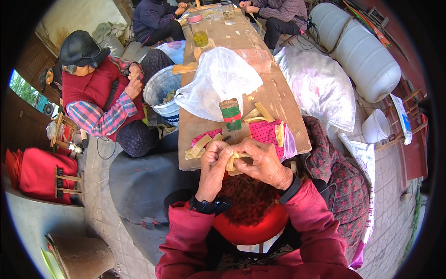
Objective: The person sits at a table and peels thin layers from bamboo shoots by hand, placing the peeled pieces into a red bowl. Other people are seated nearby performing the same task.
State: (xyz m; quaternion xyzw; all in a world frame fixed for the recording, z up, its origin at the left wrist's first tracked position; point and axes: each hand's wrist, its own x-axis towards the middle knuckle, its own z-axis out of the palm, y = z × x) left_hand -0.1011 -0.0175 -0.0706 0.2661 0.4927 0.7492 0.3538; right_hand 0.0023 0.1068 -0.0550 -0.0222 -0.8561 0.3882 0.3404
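Note:
Between my two hands is a pale yellow, folded strip [231, 164], perhaps dried plant leaf. My left hand [215, 165] pinches its left side with thumb and forefinger, while my right hand [262, 161] grips the other side. Below them, a red basin [251, 235] holds a heap of dark red, crumbly pieces [244, 202]. Similar strips [201, 146] lie on a pink dotted cloth [259, 130] at the near end of the wooden table [291, 118]. A block wrapped in green and red [230, 115] stands just beyond my fingers.
A clear plastic bag [223, 76] lies on the table, with a lidded jar of yellow-green liquid [200, 33] behind it. To the left, a person in a red vest [101, 87] sits near a bucket [158, 82]. A stuffed white sack [320, 83] rests on the right.

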